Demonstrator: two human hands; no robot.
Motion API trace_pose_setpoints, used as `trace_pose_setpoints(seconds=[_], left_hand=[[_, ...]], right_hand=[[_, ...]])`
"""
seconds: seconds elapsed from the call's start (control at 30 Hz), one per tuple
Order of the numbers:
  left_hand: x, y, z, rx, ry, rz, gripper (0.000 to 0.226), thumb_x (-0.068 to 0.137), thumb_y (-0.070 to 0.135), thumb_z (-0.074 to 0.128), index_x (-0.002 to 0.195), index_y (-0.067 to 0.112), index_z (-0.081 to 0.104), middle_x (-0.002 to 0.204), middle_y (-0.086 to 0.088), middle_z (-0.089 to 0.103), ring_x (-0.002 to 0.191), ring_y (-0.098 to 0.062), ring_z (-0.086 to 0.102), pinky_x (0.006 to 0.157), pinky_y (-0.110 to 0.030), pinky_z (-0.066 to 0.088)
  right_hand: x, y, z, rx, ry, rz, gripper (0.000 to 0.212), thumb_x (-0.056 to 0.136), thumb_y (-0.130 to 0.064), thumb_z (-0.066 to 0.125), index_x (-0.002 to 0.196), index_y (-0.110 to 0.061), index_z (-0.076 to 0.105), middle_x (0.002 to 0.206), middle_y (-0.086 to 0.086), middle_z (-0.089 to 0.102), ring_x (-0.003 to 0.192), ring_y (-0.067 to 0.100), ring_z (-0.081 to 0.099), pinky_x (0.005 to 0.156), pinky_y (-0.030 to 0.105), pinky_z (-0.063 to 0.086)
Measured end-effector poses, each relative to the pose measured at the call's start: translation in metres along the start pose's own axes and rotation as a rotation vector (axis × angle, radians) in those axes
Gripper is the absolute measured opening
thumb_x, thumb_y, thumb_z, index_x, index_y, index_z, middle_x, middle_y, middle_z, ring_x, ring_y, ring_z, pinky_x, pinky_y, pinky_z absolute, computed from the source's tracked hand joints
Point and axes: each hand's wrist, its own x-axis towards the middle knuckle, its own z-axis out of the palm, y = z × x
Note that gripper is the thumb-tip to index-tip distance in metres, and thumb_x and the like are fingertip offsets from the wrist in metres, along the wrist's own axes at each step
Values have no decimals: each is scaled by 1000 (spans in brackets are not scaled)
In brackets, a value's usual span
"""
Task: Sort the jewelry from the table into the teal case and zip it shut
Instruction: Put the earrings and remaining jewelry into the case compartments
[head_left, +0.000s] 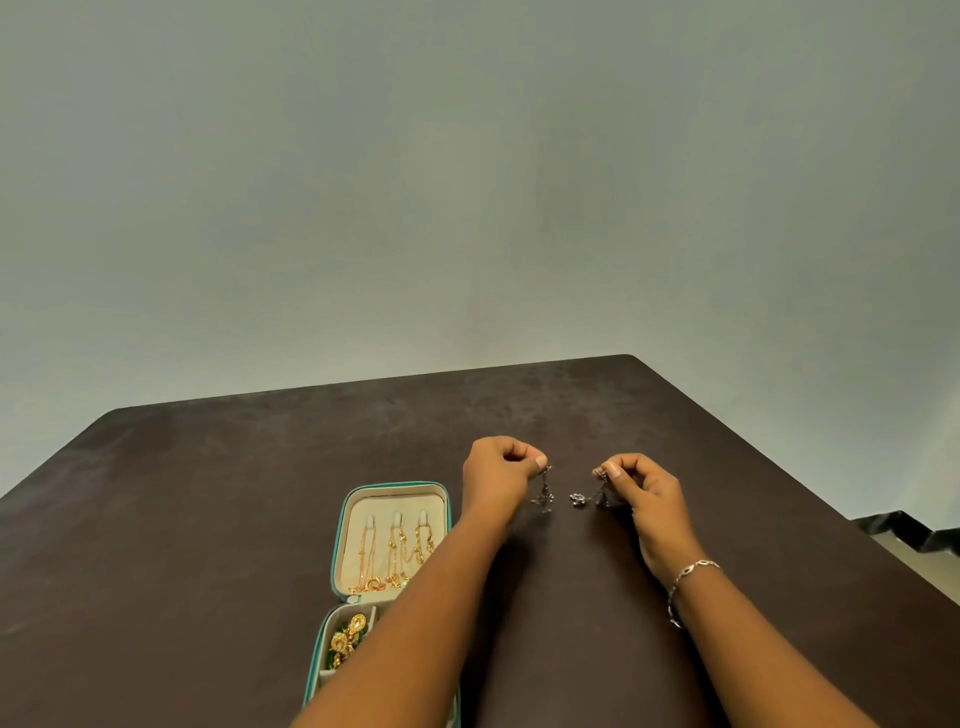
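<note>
Fingers of left hand (497, 474) and right hand (647, 486) pinch silver jewelry (544, 498); teal case (337, 543) holds gold chains (395, 561), earrings (349, 636).

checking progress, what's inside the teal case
Gold chains hang in the lid of the case; gold earrings lie in the base. The left arm covers the rest.

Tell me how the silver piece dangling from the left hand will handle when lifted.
Probably floppy: the silver piece hangs limp from the pinch of the left hand. Likely light, since a fingertip pinch holds it. Its dangling parts may swing or snag.
</note>
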Motion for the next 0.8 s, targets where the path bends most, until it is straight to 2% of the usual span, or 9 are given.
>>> trace_pose_setpoints(seconds=[0.07, 0.13, 0.23, 0.33, 0.47, 0.67, 0.8], left_hand=[[-4, 5, -4, -72, -23, -8, 22, 82, 9, 65, 64, 21, 61, 72, 2, 63, 76, -13, 59, 71, -28, 45], [-11, 10, -8, -176, -62, -36, 20, 85, 6, 60, 69, 17, 60, 73, 0, 64, 71, -11, 61, 62, -24, 43], [-23, 16, -8, -364, -131, -134, 17, 89, 4, 54, 75, 13, 58, 71, -1, 65, 64, -9, 61, 55, -20, 44], [-30, 17, -8, -533, -169, -281, 16, 89, 10, 53, 75, 14, 57, 56, 3, 66, 54, -8, 63, 57, -23, 46], [-38, 13, -11, -729, -229, -453, 18, 92, 12, 50, 75, 8, 56, 48, 1, 64, 46, -10, 65, 58, -26, 47], [-49, 7, -7, -723, -221, -511, 18, 93, 13, 48, 80, 5, 56, 47, 1, 64, 36, -5, 56, 38, -14, 41], [-54, 3, -2, -661, -150, -446, 13, 93, 6, 46, 84, 11, 52, 45, 0, 63, 34, -6, 50, 39, -15, 37]], right_hand=[[-5, -5, -2, 100, -5, 38, 17, 91, -3, 50, 77, -8, 59, 78, 4, 65, 62, 10, 47, 63, 22, 40], [-13, -11, -4, 179, -25, 82, 17, 91, -3, 48, 79, -8, 58, 83, 7, 67, 67, 11, 52, 63, 18, 43], [-27, -19, -7, 221, -51, 152, 15, 91, -6, 48, 79, -9, 57, 71, 3, 71, 66, 12, 58, 60, 23, 42], [-38, -27, -10, 235, -50, 198, 15, 92, -6, 47, 81, -8, 57, 59, 2, 67, 66, 19, 60, 61, 27, 41], [-54, -35, -9, 245, -74, 250, 16, 92, -5, 45, 81, -7, 57, 57, 2, 66, 65, 18, 64, 63, 25, 40], [-70, -40, -2, 242, -92, 284, 15, 91, -4, 46, 82, -7, 57, 58, 5, 61, 65, 21, 61, 61, 26, 43], [-73, -43, -3, 226, -124, 281, 16, 91, -1, 44, 88, -10, 57, 57, 6, 59, 62, 20, 61, 61, 27, 42]])
